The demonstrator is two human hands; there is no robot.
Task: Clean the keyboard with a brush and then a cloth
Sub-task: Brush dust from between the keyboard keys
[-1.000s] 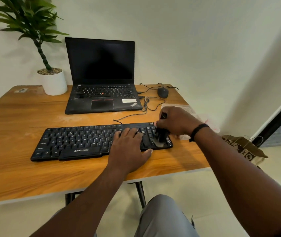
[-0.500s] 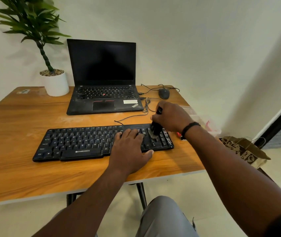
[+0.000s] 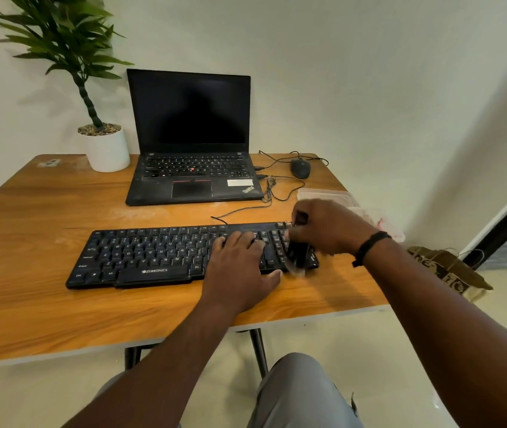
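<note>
Over the keyboard's (image 3: 159, 257) right end, brush (image 3: 297, 256) below the right hand's (image 3: 326, 230) closed grip.

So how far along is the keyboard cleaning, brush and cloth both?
Nothing looks finished yet. In hand: the right hand grips the brush, its bristles on the right end of the keyboard, while the left hand rests flat on the keys, steadying it. Left: brushing the keys to the left, if not already done, then wiping with the cloth, which lies unused on the table behind the right hand.
</note>
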